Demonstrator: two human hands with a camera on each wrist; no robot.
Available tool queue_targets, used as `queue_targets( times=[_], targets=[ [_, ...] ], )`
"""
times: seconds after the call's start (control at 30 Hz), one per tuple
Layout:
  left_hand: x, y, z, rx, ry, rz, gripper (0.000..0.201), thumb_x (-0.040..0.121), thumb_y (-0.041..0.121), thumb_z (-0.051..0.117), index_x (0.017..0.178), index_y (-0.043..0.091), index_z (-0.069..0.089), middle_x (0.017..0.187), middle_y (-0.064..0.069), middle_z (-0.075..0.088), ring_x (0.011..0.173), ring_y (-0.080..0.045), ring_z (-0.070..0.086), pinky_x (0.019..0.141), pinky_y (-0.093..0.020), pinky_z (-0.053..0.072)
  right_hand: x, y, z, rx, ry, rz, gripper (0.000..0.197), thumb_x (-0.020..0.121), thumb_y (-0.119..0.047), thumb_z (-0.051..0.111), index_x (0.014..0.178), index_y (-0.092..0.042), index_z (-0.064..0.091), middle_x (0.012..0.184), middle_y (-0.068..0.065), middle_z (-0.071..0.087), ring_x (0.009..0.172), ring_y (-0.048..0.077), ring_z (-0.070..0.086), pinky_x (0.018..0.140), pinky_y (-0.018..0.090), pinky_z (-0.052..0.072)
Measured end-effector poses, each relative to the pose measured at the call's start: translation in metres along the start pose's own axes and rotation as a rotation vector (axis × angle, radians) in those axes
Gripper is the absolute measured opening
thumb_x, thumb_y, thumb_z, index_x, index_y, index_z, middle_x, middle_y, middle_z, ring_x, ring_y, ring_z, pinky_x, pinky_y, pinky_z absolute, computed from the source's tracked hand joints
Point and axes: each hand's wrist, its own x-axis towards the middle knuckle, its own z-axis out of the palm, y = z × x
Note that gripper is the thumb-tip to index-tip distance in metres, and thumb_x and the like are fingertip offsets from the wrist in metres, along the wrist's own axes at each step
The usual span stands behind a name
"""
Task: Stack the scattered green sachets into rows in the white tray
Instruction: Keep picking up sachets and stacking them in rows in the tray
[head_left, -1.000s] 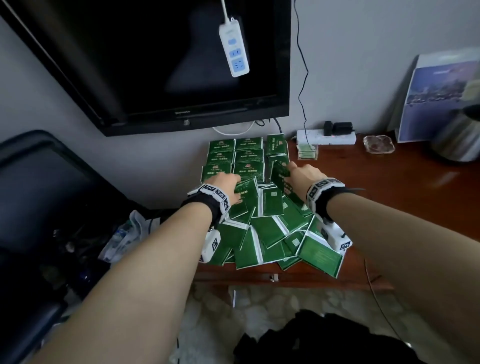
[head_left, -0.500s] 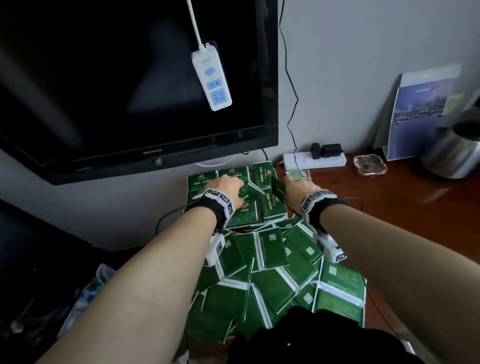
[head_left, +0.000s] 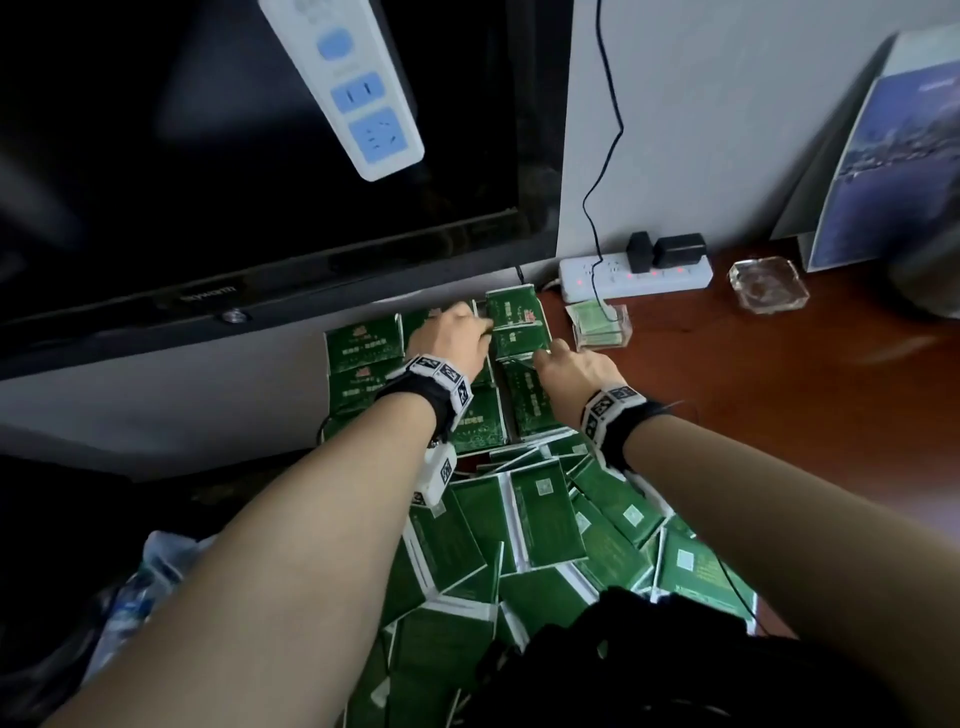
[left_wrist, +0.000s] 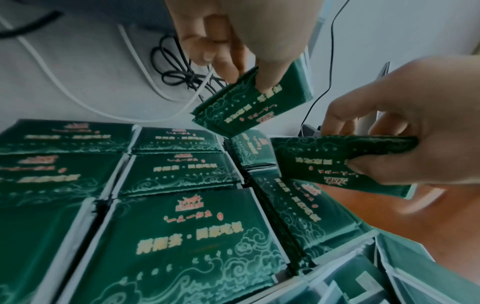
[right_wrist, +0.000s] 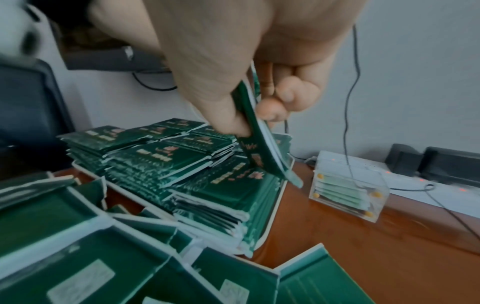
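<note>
Green sachets (head_left: 363, 353) lie stacked in rows in the white tray (right_wrist: 271, 218) at the desk's back left, under the TV. More scattered sachets (head_left: 540, 509) cover the desk in front of the tray. My left hand (head_left: 467, 330) reaches over the tray's far rows and pinches one green sachet (left_wrist: 241, 111) between thumb and fingers, tilted above the stacks. Just right of it, my right hand (head_left: 553, 358) pinches another sachet (right_wrist: 255, 152) edge-on over the tray's right column.
On the brown desk (head_left: 753, 389), right of the tray, stand a clear plastic box (head_left: 600, 325) of packets, a white power strip (head_left: 634, 273) with plugs, and a glass ashtray (head_left: 768, 285). A TV (head_left: 260, 156) and a dangling socket strip (head_left: 348, 83) hang overhead.
Both hands have moved forward from the loose pile to the tray's far end, each carrying a sachet. The view has come closer to the desk.
</note>
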Motion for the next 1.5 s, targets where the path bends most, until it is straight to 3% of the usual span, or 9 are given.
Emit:
queue_targets(
  times=[0.27,0.43,0.53,0.63,0.73,0.87,1.03,1.17,1.5],
  targets=[
    [0.032,0.0,0.03,-0.104,0.016,0.048,0.04,0.1,0.023,0.047,0.139,0.023,0.055,0.138,0.0,0.053,0.118,-0.027,0.056,0.092,-0.04,0.049,0.007,-0.023,0.024,-0.096,-0.037,-0.087,0.033,0.095,0.004,0.042,0.126,0.001,0.049,0.132,0.019,0.039,0.077,0.025,0.068,0.052,0.032,0.037],
    [0.045,-0.001,0.05,-0.107,-0.027,0.106,0.042,0.099,0.019,0.048,0.141,0.022,0.053,0.145,0.004,0.047,0.12,-0.025,0.056,0.091,-0.038,0.051,0.014,-0.032,0.048,-0.071,-0.061,-0.063,0.04,0.096,0.0,0.042,0.135,0.009,0.041,0.143,0.029,0.028,0.083,0.027,0.067,0.055,0.033,0.043],
    [0.048,-0.004,0.063,-0.093,-0.073,0.12,0.044,0.099,0.015,0.048,0.142,0.024,0.051,0.15,0.006,0.042,0.119,-0.026,0.056,0.09,-0.038,0.052,0.016,-0.034,0.057,-0.001,-0.079,-0.021,0.052,0.093,-0.011,0.052,0.138,0.01,0.037,0.14,0.026,0.028,0.073,0.025,0.064,0.053,0.032,0.044],
    [0.049,-0.008,0.073,-0.049,-0.108,0.142,0.052,0.096,0.004,0.048,0.144,0.025,0.047,0.154,0.008,0.036,0.114,-0.026,0.059,0.083,-0.035,0.053,0.016,-0.033,0.06,0.115,-0.074,0.009,0.062,0.093,-0.036,0.051,0.138,0.006,0.037,0.137,0.021,0.03,0.069,0.028,0.062,0.054,0.033,0.043],
    [0.05,-0.012,0.08,-0.041,-0.121,0.165,0.059,0.091,-0.004,0.048,0.143,0.024,0.046,0.155,0.006,0.034,0.11,-0.027,0.06,0.081,-0.037,0.054,0.015,-0.027,0.055,0.254,0.002,0.038,0.045,0.095,-0.045,0.048,0.117,-0.005,0.05,0.125,0.013,0.037,0.074,0.034,0.063,0.06,0.037,0.047],
    [0.053,-0.017,0.095,-0.143,-0.144,0.17,0.071,0.079,-0.014,0.056,0.142,0.019,0.048,0.154,-0.001,0.036,0.119,-0.03,0.057,0.096,-0.043,0.051,0.025,-0.011,0.047,0.48,0.112,0.227,0.027,0.097,-0.035,0.048,0.111,-0.012,0.053,0.118,0.008,0.042,0.081,0.036,0.063,0.072,0.044,0.054],
    [0.048,-0.014,0.092,-0.24,-0.155,0.123,0.065,0.082,0.008,0.065,0.144,0.015,0.046,0.154,-0.004,0.033,0.127,-0.028,0.051,0.1,-0.04,0.049,0.051,0.007,0.038,0.502,0.078,0.378,0.04,0.097,-0.031,0.056,0.13,-0.011,0.046,0.132,0.01,0.04,0.086,0.031,0.057,0.067,0.034,0.038],
    [0.052,-0.012,0.095,-0.26,-0.175,0.13,0.072,0.079,0.025,0.071,0.145,0.013,0.042,0.156,-0.007,0.028,0.131,-0.03,0.045,0.102,-0.042,0.047,0.069,0.017,0.041,0.469,0.01,0.383,0.043,0.096,-0.031,0.06,0.13,-0.01,0.046,0.132,0.009,0.043,0.103,0.031,0.06,0.07,0.033,0.036],
    [0.066,-0.012,0.102,-0.195,-0.17,0.139,0.072,0.08,0.03,0.075,0.142,0.011,0.042,0.154,-0.014,0.03,0.131,-0.037,0.045,0.101,-0.052,0.046,0.085,0.017,0.052,0.478,0.016,0.336,0.037,0.096,-0.033,0.058,0.126,-0.011,0.052,0.122,0.009,0.05,0.108,0.034,0.06,0.075,0.036,0.042]
  ],
)
